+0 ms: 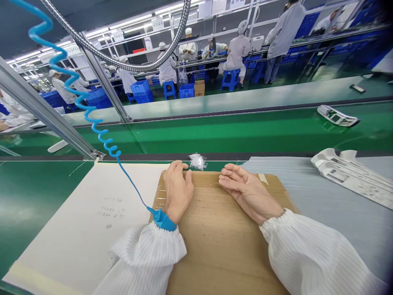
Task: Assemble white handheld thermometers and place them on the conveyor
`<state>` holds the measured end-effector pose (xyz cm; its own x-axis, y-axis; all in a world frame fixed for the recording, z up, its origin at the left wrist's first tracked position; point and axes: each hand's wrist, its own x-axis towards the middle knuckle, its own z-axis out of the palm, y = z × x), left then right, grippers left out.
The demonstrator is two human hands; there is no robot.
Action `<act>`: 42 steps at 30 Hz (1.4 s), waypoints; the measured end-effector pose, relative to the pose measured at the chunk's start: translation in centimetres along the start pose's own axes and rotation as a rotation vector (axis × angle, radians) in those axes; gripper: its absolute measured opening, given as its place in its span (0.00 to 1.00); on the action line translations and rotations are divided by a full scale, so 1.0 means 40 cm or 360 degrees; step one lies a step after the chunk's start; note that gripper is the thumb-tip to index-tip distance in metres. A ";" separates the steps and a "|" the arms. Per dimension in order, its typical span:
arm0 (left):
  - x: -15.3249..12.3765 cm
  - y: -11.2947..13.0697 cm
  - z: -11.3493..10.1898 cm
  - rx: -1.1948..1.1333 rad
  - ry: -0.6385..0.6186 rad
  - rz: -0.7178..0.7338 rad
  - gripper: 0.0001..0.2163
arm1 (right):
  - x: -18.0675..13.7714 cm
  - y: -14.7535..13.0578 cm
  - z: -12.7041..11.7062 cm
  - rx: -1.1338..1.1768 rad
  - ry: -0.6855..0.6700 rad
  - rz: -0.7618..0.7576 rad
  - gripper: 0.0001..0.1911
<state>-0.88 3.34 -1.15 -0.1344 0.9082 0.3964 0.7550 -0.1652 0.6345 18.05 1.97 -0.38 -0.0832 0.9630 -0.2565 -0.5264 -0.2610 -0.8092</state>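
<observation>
A flat sheet of brown cardboard [221,241] lies in front of me on the workbench. My left hand [179,188] is over its far left part, fingers bent loosely forward and thumb apart, with nothing visible in it. On the far right part, my right hand [241,187] is turned palm inward, its fingers loosely stretched and holding nothing I can see. Between the hands, just past the cardboard's far edge, sits a small heap of clear plastic pieces [198,161]. A blue wrist strap [163,219] with a coiled cord [89,110] circles my left wrist.
White plastic housings [344,174] rest on grey foam sheeting [322,213] at right. A handwritten white sheet [101,229] lies left. Beyond runs a green conveyor [215,133] carrying a white part [337,116]. A metal post [46,106] rises at left; co-workers sit farther back.
</observation>
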 end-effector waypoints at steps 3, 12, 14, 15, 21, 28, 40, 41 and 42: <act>0.000 -0.002 0.002 0.0003 -0.0005 -0.0002 0.05 | -0.001 -0.002 0.001 0.0011 0.0017 0.0005 0.20; 0.000 -0.003 0.002 0.0010 -0.0009 0.0007 0.05 | 0.001 -0.004 -0.001 -0.0004 0.0008 0.0018 0.21; 0.000 -0.003 0.002 0.0009 -0.0009 0.0012 0.06 | 0.001 -0.006 0.000 -0.0018 0.0001 0.0021 0.21; 0.000 -0.003 0.002 0.0007 -0.0006 0.0016 0.06 | 0.001 -0.007 0.000 -0.0024 -0.0006 0.0021 0.21; 0.000 -0.005 0.002 -0.0002 0.0012 0.0023 0.06 | -0.002 -0.007 0.002 -0.0048 -0.0014 0.0011 0.20; -0.001 -0.003 0.002 0.0013 -0.0006 0.0024 0.05 | 0.001 -0.004 0.003 -0.0054 -0.0044 -0.0028 0.19; -0.002 -0.003 0.002 0.0010 -0.0012 0.0025 0.06 | -0.001 -0.008 0.006 -0.0015 -0.0029 -0.0012 0.16; -0.001 -0.003 0.002 0.0008 -0.0014 0.0021 0.06 | -0.001 -0.009 0.006 -0.0017 -0.0040 -0.0010 0.17; -0.001 -0.003 0.002 0.0007 -0.0017 0.0016 0.06 | -0.001 -0.009 0.006 -0.0024 -0.0051 -0.0010 0.17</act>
<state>-0.92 3.36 -1.31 -0.1200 0.9105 0.3958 0.7593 -0.1727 0.6275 18.06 2.03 0.06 -0.1072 0.9661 -0.2348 -0.5140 -0.2560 -0.8187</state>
